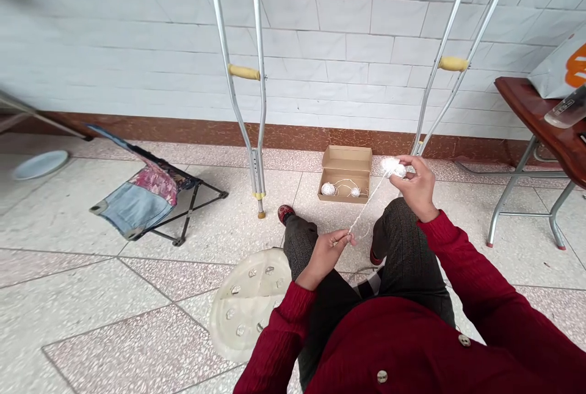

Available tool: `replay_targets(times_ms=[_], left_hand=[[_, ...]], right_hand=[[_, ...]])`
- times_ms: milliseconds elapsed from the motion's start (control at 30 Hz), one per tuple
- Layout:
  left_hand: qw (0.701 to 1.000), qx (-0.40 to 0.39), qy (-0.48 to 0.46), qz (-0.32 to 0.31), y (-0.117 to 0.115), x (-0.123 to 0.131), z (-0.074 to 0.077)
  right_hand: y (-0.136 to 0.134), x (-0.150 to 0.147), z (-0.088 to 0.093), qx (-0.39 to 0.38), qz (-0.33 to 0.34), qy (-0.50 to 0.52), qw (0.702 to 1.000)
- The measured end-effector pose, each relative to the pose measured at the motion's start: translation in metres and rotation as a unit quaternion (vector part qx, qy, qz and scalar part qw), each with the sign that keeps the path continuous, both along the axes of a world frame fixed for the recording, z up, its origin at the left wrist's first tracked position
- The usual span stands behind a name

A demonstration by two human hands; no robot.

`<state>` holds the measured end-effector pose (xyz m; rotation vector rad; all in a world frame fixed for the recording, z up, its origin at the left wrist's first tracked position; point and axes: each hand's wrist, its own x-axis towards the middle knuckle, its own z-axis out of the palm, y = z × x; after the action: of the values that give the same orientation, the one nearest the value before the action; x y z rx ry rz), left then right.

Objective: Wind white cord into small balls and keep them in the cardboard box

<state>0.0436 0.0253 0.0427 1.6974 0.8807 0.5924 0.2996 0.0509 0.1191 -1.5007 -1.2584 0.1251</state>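
Note:
Between the thumb and fingers of my right hand [415,185] is a small bundle of white yarn [392,167], held up above my knee. A strand of white yarn [370,198] runs taut from it, down and left to my left hand [326,253]. There my thumb and fingertips pinch the strand, and a thin loose end curls beside them. On the floor ahead lies an open cardboard box [343,197] with two white yarn balls in it, the larger ball [328,189] at left and the smaller ball [356,192] at right.
Two metal crutches lean on the tiled wall, a left crutch [245,72] and a right crutch [453,63]. A folding stool [153,195] stands at left. Beside my leg is a round plastic lid with holes [249,314]. A wooden-topped table [526,107] holds a bag and a cup.

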Motion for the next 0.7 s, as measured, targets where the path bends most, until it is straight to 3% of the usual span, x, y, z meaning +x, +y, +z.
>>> replay_targets(times_ms=[100, 200, 267, 333, 400, 467, 567, 633, 700], left_hand=[[0.996, -0.013, -0.004, -0.084, -0.018, -0.004, 0.026], [0.990, -0.018, 0.015, -0.137, -0.031, -0.005, 0.021], [0.991, 0.029, 0.089, -0.100, -0.026, -0.007, 0.001], [0.981, 0.078, 0.177, 0.016, -0.011, -0.009, -0.021], [0.969, 0.119, 0.191, 0.098, 0.008, -0.011, -0.029], [0.978, 0.113, 0.126, 0.124, 0.023, -0.009, -0.018], [0.982, 0.108, 0.018, 0.154, 0.036, 0.009, 0.018], [0.987, 0.072, -0.063, 0.129, 0.040, 0.028, 0.038], [0.986, 0.006, -0.141, 0.087, 0.042, 0.048, 0.047]], right_hand=[[0.009, 0.008, 0.004, 0.010, -0.026, -0.005, 1.000], [0.014, 0.009, -0.001, -0.003, -0.029, 0.008, 1.000], [0.015, 0.004, -0.007, -0.017, -0.014, 0.034, 0.999], [0.013, -0.005, -0.011, -0.032, 0.015, 0.055, 0.998], [0.011, -0.014, -0.014, -0.041, 0.044, 0.060, 0.996], [0.008, -0.022, -0.015, -0.046, 0.059, 0.044, 0.996], [0.005, -0.029, -0.014, -0.046, 0.068, 0.003, 0.997], [0.003, -0.033, -0.013, -0.038, 0.075, -0.021, 0.996], [0.002, -0.036, -0.012, -0.025, 0.082, -0.036, 0.996]])
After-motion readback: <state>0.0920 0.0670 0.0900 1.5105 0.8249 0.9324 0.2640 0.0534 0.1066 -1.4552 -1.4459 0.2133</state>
